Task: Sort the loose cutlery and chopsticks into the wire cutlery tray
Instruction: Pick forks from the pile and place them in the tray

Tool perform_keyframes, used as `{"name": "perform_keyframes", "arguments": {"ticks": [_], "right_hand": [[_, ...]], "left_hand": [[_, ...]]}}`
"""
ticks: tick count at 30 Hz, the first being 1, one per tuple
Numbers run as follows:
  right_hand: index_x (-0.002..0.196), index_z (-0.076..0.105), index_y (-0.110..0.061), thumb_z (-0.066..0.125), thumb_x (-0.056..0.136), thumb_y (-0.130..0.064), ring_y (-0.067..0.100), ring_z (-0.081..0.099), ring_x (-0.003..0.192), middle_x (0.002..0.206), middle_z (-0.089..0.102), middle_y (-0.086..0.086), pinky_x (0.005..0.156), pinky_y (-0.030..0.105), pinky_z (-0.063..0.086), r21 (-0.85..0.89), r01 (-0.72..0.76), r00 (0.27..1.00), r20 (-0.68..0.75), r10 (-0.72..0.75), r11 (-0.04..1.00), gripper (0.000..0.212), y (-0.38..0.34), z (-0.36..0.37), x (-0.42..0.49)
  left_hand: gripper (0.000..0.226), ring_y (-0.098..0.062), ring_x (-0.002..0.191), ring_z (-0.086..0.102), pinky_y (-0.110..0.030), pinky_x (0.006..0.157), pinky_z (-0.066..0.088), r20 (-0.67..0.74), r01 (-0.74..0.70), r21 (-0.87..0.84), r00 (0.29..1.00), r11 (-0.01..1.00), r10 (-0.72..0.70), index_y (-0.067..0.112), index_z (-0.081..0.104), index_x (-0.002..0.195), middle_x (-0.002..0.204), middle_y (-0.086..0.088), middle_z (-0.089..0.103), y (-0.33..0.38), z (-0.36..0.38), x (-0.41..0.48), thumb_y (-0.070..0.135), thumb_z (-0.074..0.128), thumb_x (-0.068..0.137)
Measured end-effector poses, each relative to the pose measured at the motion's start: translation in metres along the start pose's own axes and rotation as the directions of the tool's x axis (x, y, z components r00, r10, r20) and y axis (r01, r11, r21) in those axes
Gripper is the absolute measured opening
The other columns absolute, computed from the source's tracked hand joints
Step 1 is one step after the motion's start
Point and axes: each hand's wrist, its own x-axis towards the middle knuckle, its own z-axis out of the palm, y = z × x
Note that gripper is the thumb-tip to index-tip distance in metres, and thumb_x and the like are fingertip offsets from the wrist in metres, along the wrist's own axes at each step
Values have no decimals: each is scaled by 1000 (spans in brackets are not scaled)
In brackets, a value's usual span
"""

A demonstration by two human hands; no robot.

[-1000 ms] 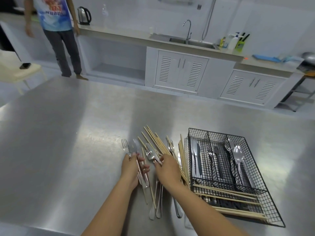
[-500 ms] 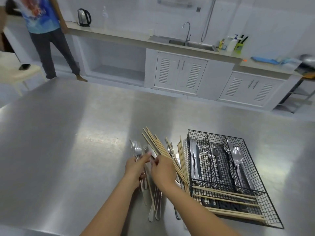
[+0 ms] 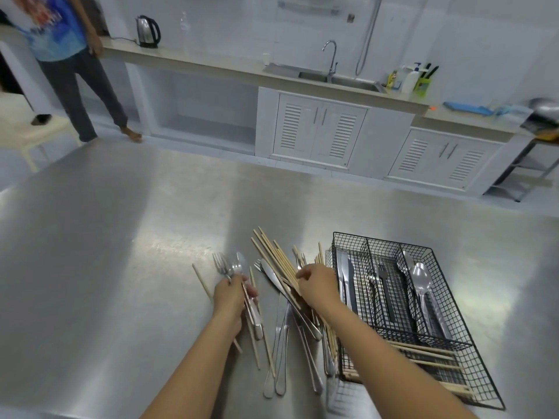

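Observation:
A black wire cutlery tray [image 3: 429, 252] sits on the steel table to the right, with knives, forks and spoons in its three long compartments and chopsticks across its near compartment. Left of it lies a loose pile of wooden chopsticks [image 3: 273, 257] and steel cutlery [image 3: 281, 346]. My left hand [image 3: 230, 294] grips a bundle of forks and a spoon [image 3: 239, 266], their heads pointing away from me. My right hand [image 3: 317, 282] rests on the chopstick pile beside the tray, fingers curled onto a few sticks.
The steel table [image 3: 121, 237] stretches wide to the left and far side. One chopstick [image 3: 202, 281] lies apart, left of my left hand. A person [image 3: 69, 62] stands at the far left by a counter with a kettle [image 3: 147, 31]. A sink [image 3: 338, 78] is behind.
My left hand has gathered the forks and spoon into its grip and shifted left. My right hand has moved right, from the cutlery onto the chopsticks beside the tray.

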Motion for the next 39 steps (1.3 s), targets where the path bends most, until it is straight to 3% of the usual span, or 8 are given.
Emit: {"name": "perform_keyframes", "arguments": {"ticks": [5,10,14,19,24,27,32,39], "right_hand": [[105,74,-11,58,89,-8,24,64,106,114,70,9,94,29,49,-171,114,986,141,-90,979,23,-11,13,17],[76,61,-8,59,82,-6,26,60,80,81,62,8,67,29,48,-393,114,982,185,-43,913,6,-26,21,27],[61,35,-16,64,83,-9,22,52,70,66,46,0,61,27,42,-400,74,971,237,25,914,37,-28,21,31],[80,54,-7,79,74,-31,17,54,73,81,57,3,58,22,44,-326,-53,959,246,139,944,36,-28,16,38],[99,64,-1,81,73,-26,16,57,68,91,67,9,57,22,44,-134,-134,965,207,160,982,40,-26,8,42],[72,59,-9,80,75,-18,16,57,69,75,63,3,67,28,47,110,-115,990,100,104,987,23,-32,-1,37],[79,68,0,77,79,-17,14,53,45,65,65,8,41,20,44,354,-42,989,150,-13,934,19,-54,-11,17],[92,74,-4,73,81,-23,12,48,54,67,60,-1,44,20,39,254,-86,957,291,9,963,22,-53,-16,11]], "left_hand": [[18,-28,58,59,-34,53,53,127,82,-169,990,982,-61,3,50,95,78,-15,56,1,-1,-5,18,41,100],[20,-25,60,58,-33,55,52,126,114,-269,989,956,-82,4,54,93,80,-13,58,1,-20,-2,20,44,99],[22,-20,60,51,-31,59,46,81,112,-337,993,935,-89,6,55,92,80,-10,57,3,-36,1,21,41,100],[22,-20,60,50,-30,59,45,66,98,-338,995,936,-80,8,56,88,79,-8,57,11,-46,3,22,43,99],[24,-22,60,53,-33,60,48,101,126,-283,990,951,-101,6,57,88,81,-10,58,8,-40,-1,23,42,99],[20,-22,55,58,-32,54,53,160,126,-275,983,953,-84,5,55,88,78,-12,61,6,-32,-5,20,46,98],[12,-29,79,65,-35,68,55,311,101,-272,950,957,-12,2,54,104,94,-18,68,7,-17,-5,9,49,96],[23,-22,56,68,-30,56,58,381,81,-144,924,986,-21,-6,59,112,81,-15,69,7,-7,-4,3,52,93]]}}
